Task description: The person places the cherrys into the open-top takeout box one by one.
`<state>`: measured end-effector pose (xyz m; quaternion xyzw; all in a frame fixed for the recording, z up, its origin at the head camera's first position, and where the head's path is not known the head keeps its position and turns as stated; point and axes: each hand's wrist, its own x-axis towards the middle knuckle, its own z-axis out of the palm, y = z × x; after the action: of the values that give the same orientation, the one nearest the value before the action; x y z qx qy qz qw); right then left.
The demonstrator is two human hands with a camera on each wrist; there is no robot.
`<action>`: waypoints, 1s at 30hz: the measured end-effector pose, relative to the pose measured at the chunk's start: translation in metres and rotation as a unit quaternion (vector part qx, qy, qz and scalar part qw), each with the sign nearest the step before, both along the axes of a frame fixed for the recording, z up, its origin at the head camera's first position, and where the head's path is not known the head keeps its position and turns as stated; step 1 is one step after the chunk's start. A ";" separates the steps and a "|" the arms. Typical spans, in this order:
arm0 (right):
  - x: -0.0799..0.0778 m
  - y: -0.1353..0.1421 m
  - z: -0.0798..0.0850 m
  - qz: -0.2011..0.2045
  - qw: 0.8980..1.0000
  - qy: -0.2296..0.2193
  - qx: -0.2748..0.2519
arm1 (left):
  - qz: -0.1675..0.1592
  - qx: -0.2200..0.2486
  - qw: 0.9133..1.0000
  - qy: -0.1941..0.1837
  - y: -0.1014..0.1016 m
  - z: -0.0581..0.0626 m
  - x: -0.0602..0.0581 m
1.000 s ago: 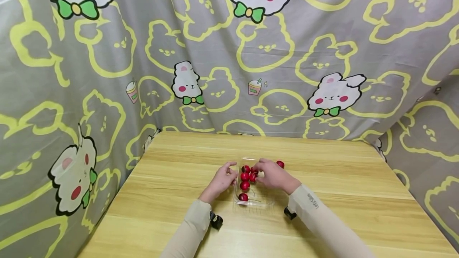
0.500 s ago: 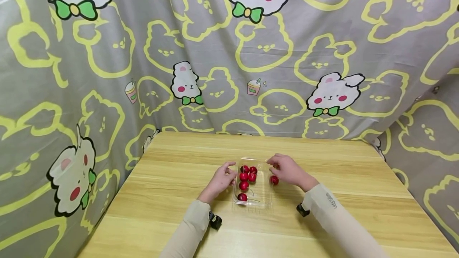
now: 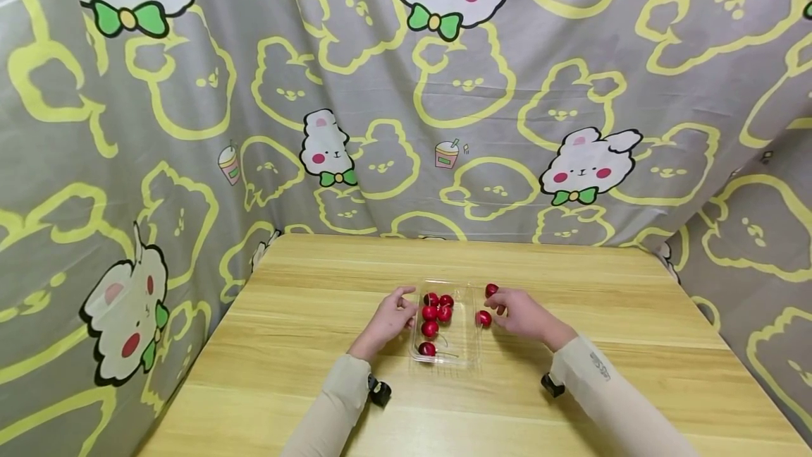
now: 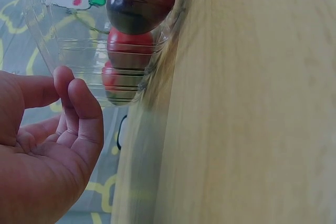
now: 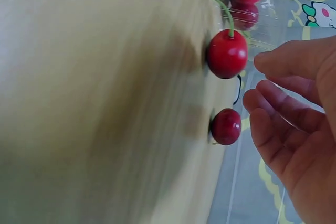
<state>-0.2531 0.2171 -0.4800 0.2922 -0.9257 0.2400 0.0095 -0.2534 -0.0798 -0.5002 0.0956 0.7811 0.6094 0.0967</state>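
Observation:
A clear plastic container (image 3: 464,337) holds several red cherries (image 3: 430,313) along its left side, some with green stems. My left hand (image 3: 391,316) stays at the container's left wall. In the left wrist view, its bent fingertips (image 4: 79,95) are at the clear rim, and whether they press on it is hard to tell. Two loose cherries lie on the table just right of the container: a nearer cherry (image 3: 484,318) with a stem, and a farther cherry (image 3: 491,290). My right hand (image 3: 521,314) hovers beside both, fingers loosely bent and apart, holding nothing.
The wooden table (image 3: 304,288) ends at a grey patterned curtain (image 3: 380,90) behind and at the sides. A black wrist camera (image 3: 379,392) sits under the left cuff, another wrist camera (image 3: 552,385) under the right.
My right hand has moved from above the container out to its right, then slightly lower and nearer, uncovering the two loose cherries. My left hand and the container have stayed in place.

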 end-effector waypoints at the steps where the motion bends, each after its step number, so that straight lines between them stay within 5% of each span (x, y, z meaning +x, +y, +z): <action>1: 0.000 0.001 -0.001 0.001 1.000 -0.002 0.001 | 0.000 0.000 1.000 0.000 0.000 0.000 0.000; 12: 0.001 -0.002 -0.009 0.018 1.000 -0.012 0.007 | 0.001 0.001 1.000 0.006 0.000 0.002 0.002; 18: 0.000 -0.005 -0.013 0.025 0.999 -0.004 0.021 | -0.005 -0.003 1.000 0.007 0.000 0.018 0.011; 23: 0.000 -0.007 -0.015 0.029 0.999 0.006 0.027 | 0.003 0.000 1.000 0.009 0.001 0.001 0.003; 30: 0.002 -0.008 -0.013 0.011 1.000 -0.021 0.015 | -0.005 0.008 1.000 0.025 0.000 0.000 0.003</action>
<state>-0.2507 0.2087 -0.4934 0.2975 -0.9259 0.2323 -0.0167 -0.2500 -0.0802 -0.5004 0.1158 0.7780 0.6124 0.0793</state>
